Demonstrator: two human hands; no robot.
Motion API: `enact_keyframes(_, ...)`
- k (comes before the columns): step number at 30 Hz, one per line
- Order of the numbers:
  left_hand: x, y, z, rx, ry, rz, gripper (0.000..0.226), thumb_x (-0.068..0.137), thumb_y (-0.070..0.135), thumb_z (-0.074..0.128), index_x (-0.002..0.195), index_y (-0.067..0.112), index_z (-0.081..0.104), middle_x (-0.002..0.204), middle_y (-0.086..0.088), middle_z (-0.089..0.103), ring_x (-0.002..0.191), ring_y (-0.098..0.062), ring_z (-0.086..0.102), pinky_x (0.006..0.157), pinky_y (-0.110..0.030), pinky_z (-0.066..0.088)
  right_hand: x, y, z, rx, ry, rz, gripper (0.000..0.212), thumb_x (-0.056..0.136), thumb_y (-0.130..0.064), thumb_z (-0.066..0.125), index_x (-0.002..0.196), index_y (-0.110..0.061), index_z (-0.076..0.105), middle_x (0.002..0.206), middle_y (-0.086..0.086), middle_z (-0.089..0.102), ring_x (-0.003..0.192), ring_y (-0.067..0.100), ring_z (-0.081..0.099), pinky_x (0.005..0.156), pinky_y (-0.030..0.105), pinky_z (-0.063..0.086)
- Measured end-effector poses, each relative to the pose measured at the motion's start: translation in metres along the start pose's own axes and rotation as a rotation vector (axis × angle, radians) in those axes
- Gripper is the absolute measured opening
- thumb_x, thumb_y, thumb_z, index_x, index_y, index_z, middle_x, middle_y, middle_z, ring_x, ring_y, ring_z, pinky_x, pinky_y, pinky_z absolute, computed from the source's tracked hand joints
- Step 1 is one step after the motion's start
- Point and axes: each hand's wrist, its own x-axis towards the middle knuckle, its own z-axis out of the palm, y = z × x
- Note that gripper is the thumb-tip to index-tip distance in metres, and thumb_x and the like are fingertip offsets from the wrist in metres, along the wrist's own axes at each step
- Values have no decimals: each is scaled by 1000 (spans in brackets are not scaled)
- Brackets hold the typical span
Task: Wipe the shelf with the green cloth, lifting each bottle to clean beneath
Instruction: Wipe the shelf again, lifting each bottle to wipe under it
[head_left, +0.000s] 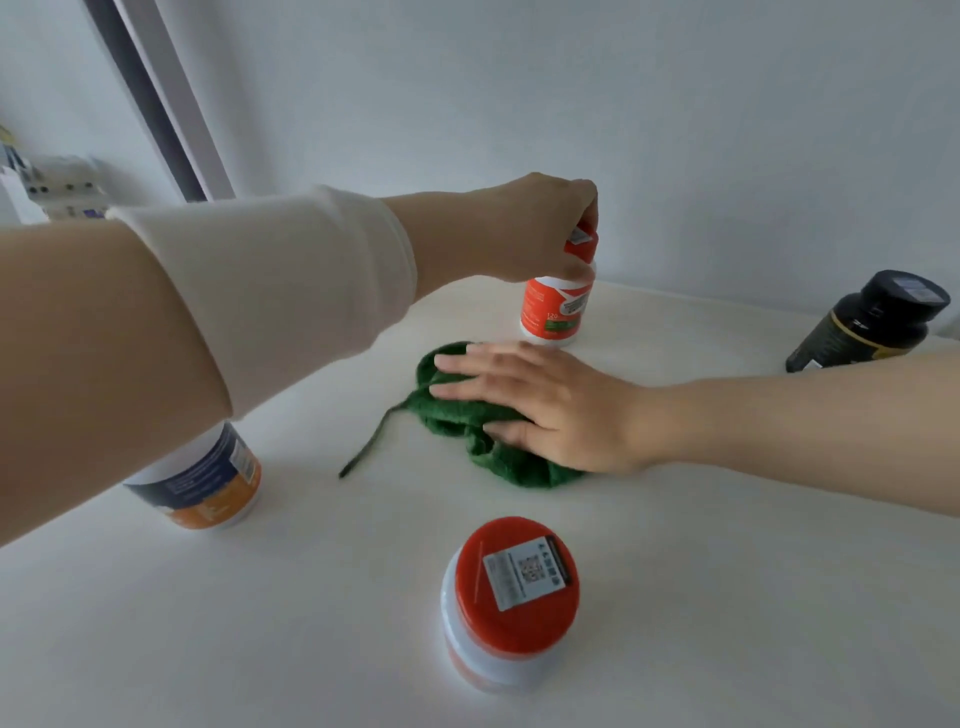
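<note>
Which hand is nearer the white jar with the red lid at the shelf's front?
Right. The right hand presses the green cloth just behind the red-lidded white jar; the left hand grips the cap of the orange-and-white bottle farther back.

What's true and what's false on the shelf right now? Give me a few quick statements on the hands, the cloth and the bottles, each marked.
1. The left hand grips the red cap of the far red-and-white bottle. True.
2. The right hand lies flat, fingers straight, on the green cloth. True.
3. The black bottle stands at the left end of the shelf. False: the black bottle is at the far right.
4. The cloth is tucked under the blue-and-orange jar. False: the blue-and-orange jar stands apart from it, to the left, partly hidden by the left forearm.
5. The near red-lidded jar has a printed sticker on its lid. True.
</note>
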Motion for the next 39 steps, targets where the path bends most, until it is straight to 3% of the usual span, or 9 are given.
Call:
enact_keyframes(3,1,1,1,-10,-74,16,58,84,39,59,133,20,35,134,-3,48,113,-19,51,92,-34,43,24,-3,-2,-51,60,160,48,98,-31,30,143,-31,16,155,-9,6,142,12,4,116,30,0)
enact_keyframes(11,-9,-23,-22,10,-65,134,61,87,36,56,138,13,29,135,-8,47,116,-21,50,86,-24,36,21,-27,-4,10,-93,-139,47,95,-29,41,139,-33,24,149,-19,6,142,6,4,116,26,6)
enact_keyframes(14,-25,-53,-51,42,-31,152,53,85,38,58,131,19,40,126,-2,54,108,-15,52,77,-16,34,35,-30,-5,27,-74,-62,47,96,-29,40,135,-40,17,147,-23,4,141,2,3,115,24,6)
enact_keyframes(18,-51,-102,-73,56,-92,78,37,81,36,63,116,26,54,119,5,58,105,-12,54,85,-24,38,50,-34,0,12,-57,-44,47,95,-32,39,131,-46,12,148,-25,4,140,-1,1,115,24,5)
enact_keyframes(22,-62,-137,-57,137,-102,9,40,84,30,60,122,25,50,125,-4,51,113,-19,47,85,-26,34,60,-39,0,17,-39,-42,48,95,-31,40,131,-45,12,147,-25,5,140,1,3,115,25,6)
enact_keyframes(28,-56,-154,-43,31,-60,22,37,84,24,59,120,22,52,118,-6,56,97,-18,47,68,-18,29,103,-28,-8,-63,-67,30,47,97,-35,33,140,-39,14,153,-18,6,140,3,4,109,20,1)
enact_keyframes(31,-50,-160,-45,55,-32,16,38,84,23,58,121,21,51,120,-7,54,107,-21,48,78,-22,32,124,-30,-3,-95,-5,151,49,97,-36,29,143,-35,12,154,-15,2,140,6,2,110,25,2)
enact_keyframes(36,-38,-169,-49,20,-55,-11,36,84,27,57,120,25,53,122,-3,52,95,-12,40,75,-23,31,114,-57,7,-3,21,-154,48,93,-35,38,139,-30,30,153,-9,20,140,9,14,109,22,6)
enact_keyframes(39,-33,-173,-49,10,-55,2,37,83,29,58,120,26,53,121,-1,51,94,-10,39,74,-20,29,130,-46,0,-15,13,-150,46,95,-32,38,139,-29,30,152,-9,21,140,8,16,110,20,6)
